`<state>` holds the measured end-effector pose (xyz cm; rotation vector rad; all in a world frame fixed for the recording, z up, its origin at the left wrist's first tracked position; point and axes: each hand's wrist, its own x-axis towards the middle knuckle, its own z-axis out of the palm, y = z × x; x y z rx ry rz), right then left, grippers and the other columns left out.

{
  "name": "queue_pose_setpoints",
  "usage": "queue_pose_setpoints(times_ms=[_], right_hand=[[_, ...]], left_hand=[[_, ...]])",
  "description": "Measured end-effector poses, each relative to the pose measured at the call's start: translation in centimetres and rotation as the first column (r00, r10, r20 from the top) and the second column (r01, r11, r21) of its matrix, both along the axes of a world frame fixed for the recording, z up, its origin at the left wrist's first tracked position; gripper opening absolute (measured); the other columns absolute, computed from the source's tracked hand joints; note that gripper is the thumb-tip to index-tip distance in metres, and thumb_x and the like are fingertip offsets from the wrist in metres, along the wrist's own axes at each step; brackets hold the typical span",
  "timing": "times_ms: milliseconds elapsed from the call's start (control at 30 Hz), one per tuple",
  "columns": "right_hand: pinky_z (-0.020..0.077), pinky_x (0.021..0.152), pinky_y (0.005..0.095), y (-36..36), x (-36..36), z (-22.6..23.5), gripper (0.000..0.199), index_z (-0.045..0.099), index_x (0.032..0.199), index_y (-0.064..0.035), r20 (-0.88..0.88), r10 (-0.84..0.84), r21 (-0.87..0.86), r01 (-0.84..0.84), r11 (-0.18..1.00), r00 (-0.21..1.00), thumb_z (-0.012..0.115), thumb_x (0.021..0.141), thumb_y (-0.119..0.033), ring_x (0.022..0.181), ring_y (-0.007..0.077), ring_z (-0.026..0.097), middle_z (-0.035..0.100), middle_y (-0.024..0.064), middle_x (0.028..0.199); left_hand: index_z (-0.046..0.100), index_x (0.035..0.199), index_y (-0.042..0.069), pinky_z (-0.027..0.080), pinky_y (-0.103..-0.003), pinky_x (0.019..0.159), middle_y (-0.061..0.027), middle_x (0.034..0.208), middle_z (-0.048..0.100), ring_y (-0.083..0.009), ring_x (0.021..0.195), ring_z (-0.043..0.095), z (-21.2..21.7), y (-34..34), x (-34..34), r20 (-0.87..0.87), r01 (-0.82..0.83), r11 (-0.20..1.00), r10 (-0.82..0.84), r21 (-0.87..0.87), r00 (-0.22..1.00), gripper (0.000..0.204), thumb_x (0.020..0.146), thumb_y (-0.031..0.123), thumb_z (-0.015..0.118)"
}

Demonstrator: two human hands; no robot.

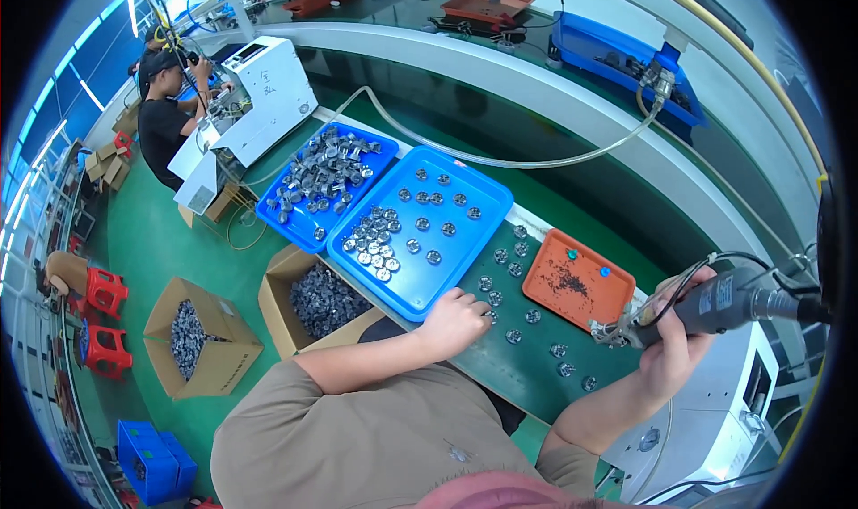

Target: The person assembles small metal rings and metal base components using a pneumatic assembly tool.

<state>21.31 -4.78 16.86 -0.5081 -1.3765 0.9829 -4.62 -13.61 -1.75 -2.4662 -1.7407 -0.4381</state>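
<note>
On the green table (536,366), the left hand (456,319) rests curled over a small metal part (492,315) by the blue tray (483,241); the right hand (675,330) is closed around a powered screwdriver (715,305). A fastening step seems underway; next, its tip must meet one part squarely.

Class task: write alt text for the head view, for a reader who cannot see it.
A seated person's right hand holds a corded power screwdriver above a green bench, while the left hand rests on small metal parts. Beside them sit an orange tray and two blue trays of parts.
</note>
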Motion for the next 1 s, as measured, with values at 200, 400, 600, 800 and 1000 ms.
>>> queue_pose_setpoints(times_ms=[200,400,600,800,1000], right_hand=[[0.0494,0.068,0.0271,-0.9,0.2,0.6,0.041,0.046,0.119,-0.0039,0.038,0.039,0.035,-0.041,0.999,0.999,0.060,0.083,0.012,0.074,0.0142,0.059,0.057,0.0062,0.084],[0.0474,0.058,0.0283,-1.2,1.1,-0.3,0.041,0.047,0.118,-0.0023,-0.114,0.020,-0.059,-0.027,0.998,0.993,0.068,0.083,0.006,0.065,0.0154,0.055,0.055,0.0060,0.082],[0.0466,0.059,0.0336,-1.9,2.7,0.7,0.033,0.048,0.121,-0.0036,-0.017,0.219,0.106,-0.216,0.971,0.975,0.062,0.091,-0.009,0.067,0.0200,0.047,0.050,0.0080,0.073],[0.0475,0.068,0.0369,-2.5,3.3,0.0,0.040,0.045,0.128,-0.0101,0.067,0.325,0.071,-0.329,0.942,0.943,0.065,0.094,-0.016,0.074,0.0220,0.049,0.051,0.0076,0.078],[0.0468,0.067,0.0365,-2.3,2.1,0.0,0.038,0.045,0.126,-0.0120,0.159,0.379,0.008,-0.385,0.923,0.912,0.065,0.094,-0.018,0.074,0.0218,0.049,0.052,0.0065,0.079]], left_hand=[[0.078,0.092,0.016,0.048,-0.033,0.080,0.0032,0.105,0.073,-0.0151,0.092,0.065,1.6,-1.2,0.6,-0.113,-0.020,1.000,0.018,-0.020,0.993,0.017,0.080,0.017,0.065],[0.077,0.089,0.016,0.048,-0.035,0.079,0.0011,0.100,0.072,-0.0182,0.091,0.065,1.0,-1.3,-0.2,0.038,-0.035,0.999,0.035,-0.019,0.999,0.014,0.079,0.018,0.068],[0.076,0.088,0.009,0.049,-0.041,0.082,-0.0054,0.099,0.071,-0.0270,0.093,0.064,1.0,0.3,-2.4,0.179,0.019,1.000,-0.016,-0.017,0.984,0.011,0.079,0.012,0.073],[0.074,0.096,0.005,0.050,-0.040,0.086,-0.0062,0.101,0.069,-0.0262,0.096,0.064,1.0,0.7,-3.5,0.325,0.127,0.992,-0.117,-0.009,0.938,0.017,0.079,0.009,0.076],[0.071,0.097,0.001,0.054,-0.042,0.081,-0.0101,0.106,0.068,-0.0300,0.095,0.066,1.7,-0.6,-2.1,0.523,0.172,0.984,-0.166,0.037,0.836,0.018,0.080,0.004,0.076]])
